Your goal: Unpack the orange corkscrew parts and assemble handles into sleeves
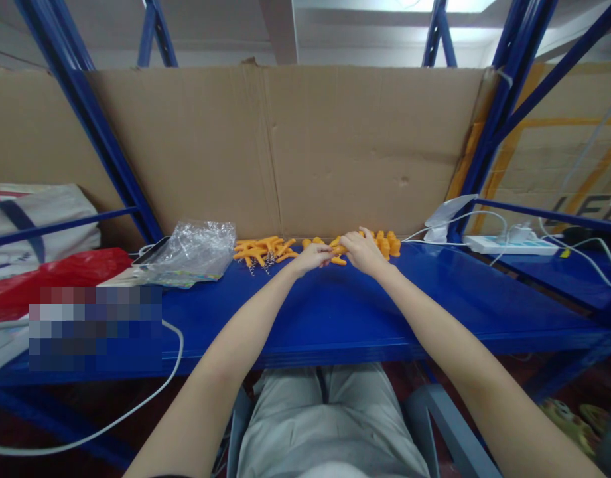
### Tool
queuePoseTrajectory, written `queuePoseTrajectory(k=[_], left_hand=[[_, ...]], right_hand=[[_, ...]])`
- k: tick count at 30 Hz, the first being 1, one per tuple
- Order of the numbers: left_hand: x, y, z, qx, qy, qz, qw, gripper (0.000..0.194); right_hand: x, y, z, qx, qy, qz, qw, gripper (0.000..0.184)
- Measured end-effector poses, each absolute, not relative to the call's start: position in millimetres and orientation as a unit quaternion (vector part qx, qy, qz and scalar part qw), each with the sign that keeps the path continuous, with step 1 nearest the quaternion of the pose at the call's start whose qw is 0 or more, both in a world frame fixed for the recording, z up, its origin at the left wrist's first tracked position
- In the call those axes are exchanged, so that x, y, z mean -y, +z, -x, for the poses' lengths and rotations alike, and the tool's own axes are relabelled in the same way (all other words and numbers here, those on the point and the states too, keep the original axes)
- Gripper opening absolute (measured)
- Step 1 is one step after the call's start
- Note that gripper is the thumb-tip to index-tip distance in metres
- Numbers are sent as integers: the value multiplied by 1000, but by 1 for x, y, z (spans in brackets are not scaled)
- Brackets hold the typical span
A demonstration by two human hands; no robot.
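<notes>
Both hands meet at the back of the blue table (330, 318), close to the cardboard wall. An orange plastic piece (338, 259) is between them, its exact shape partly covered by my fingers. My left hand (311, 258) pinches its left end. From the right, my right hand (363, 252) closes over the piece with curled fingers. Left of my hands lies a pile of orange branched pieces (258, 252), with thin silvery coils (269, 261) among them. More orange knobbed pieces (389, 245) stand in a cluster beside my right hand, partly hidden by it.
A clear plastic bag (198, 252) lies left of the pile, near a red bag (61, 275). A white power strip (511, 245) with cables sits at the right. Tall cardboard (335, 146) closes off the back between blue posts (501, 119). A white cable (178, 352) hangs over the front edge.
</notes>
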State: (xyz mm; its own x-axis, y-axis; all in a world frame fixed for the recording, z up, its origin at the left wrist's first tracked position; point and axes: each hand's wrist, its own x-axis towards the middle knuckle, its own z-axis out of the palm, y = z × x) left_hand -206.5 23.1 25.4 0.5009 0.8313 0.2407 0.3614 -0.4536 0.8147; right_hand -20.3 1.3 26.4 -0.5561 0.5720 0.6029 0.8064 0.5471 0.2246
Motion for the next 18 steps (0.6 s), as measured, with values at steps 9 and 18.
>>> queuePoseTrajectory(k=[9,18], left_hand=[[-10,35,210,-333,333,-665,580,16],[-6,44,215,-332,282,-559,705,24]], right_hand=[[0,29,20,836,-271,403,256,26],[-3,27,20,835,-269,393,275,28]])
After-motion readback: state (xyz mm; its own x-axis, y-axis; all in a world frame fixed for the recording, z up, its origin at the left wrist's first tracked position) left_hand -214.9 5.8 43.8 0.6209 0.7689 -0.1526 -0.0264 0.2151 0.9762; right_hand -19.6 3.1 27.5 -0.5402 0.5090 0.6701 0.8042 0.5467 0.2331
